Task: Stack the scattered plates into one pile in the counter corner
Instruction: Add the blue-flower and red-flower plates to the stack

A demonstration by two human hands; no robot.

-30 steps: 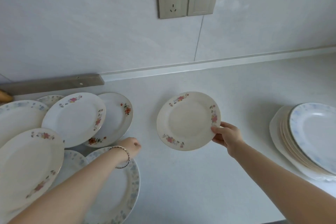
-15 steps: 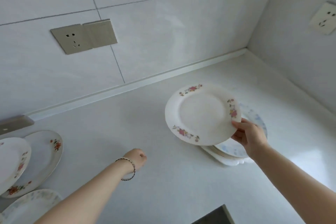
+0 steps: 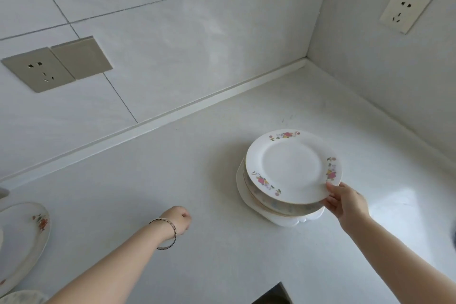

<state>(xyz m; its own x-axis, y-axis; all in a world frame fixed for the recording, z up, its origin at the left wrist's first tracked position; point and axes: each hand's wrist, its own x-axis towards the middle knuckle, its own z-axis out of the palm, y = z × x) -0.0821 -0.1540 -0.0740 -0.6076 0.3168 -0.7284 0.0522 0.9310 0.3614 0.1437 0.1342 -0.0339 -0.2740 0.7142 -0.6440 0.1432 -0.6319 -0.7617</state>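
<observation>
Right hand [image 3: 345, 201] fingers [image 3: 332, 203] under floral plate [image 3: 293, 165] rim, thumb atop.

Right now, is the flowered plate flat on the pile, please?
Tilted: the right hand holds the plate by its near rim above the pile.

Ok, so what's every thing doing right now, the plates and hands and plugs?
flowered plate: tilted over the pile, held at its rim.
right hand: pinches the flowered plate's rim.
pile: stacked near the counter corner.
left hand: curled, holding nothing.
red-flower plate: lying flat at the left edge.
grey socket: nothing plugged in.
white socket: nothing plugged in.
</observation>
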